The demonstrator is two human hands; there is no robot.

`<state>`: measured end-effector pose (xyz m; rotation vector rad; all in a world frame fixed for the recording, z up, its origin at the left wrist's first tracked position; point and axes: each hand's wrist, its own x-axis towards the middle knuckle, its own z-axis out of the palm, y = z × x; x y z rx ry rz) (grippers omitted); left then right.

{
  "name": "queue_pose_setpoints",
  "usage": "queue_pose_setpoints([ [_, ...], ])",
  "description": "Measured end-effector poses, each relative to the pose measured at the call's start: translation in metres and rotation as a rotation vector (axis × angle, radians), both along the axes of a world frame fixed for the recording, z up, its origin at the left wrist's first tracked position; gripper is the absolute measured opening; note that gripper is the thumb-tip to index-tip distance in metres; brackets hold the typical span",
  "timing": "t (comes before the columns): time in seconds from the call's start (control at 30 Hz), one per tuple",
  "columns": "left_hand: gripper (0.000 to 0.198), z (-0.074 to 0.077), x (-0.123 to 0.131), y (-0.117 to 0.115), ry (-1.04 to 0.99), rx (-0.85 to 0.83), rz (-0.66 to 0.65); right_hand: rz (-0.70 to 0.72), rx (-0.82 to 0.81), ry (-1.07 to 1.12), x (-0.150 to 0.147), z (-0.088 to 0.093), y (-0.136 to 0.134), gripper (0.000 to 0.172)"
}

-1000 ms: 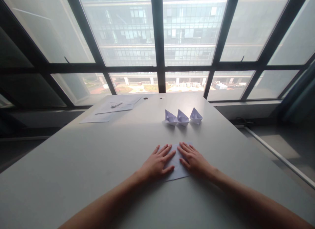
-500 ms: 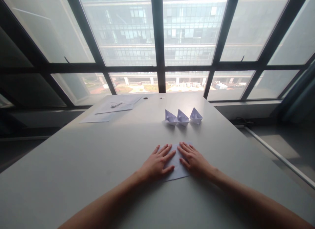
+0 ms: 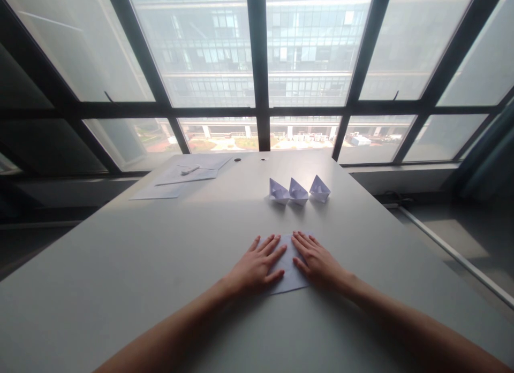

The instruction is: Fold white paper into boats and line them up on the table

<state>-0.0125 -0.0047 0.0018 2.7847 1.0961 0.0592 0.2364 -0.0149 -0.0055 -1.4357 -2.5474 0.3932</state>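
A sheet of white paper (image 3: 287, 276) lies flat on the white table under both my hands. Its near edge shows between my wrists, while the hands cover much of its left and right sides. My left hand (image 3: 259, 263) rests on the left part, palm down, fingers spread. On the right part lies my right hand (image 3: 317, 260), also palm down, with the thumb apart from the fingers. Just beyond my fingertips stand three folded paper boats, the left one (image 3: 278, 193), the middle one (image 3: 298, 193) and the right one (image 3: 320, 191), in a row.
Farther back on the left of the table (image 3: 120, 260) are loose white sheets (image 3: 172, 175) with a small white object (image 3: 190, 170) on top. A round cable hole (image 3: 237, 160) is near the far edge. Large dark-framed windows (image 3: 261, 68) rise behind the table.
My right hand's fingertips have shifted very slightly to the right on the paper. Otherwise the hands, the paper and the boats keep their places.
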Motion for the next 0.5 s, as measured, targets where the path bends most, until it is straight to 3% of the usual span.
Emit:
queue_pose_setpoints([
  [0.5,0.068,0.0023,0.0003,-0.0008,-0.013,-0.005,0.001,0.003,0.004,0.004,0.0005,-0.0008,-0.0001,0.067],
])
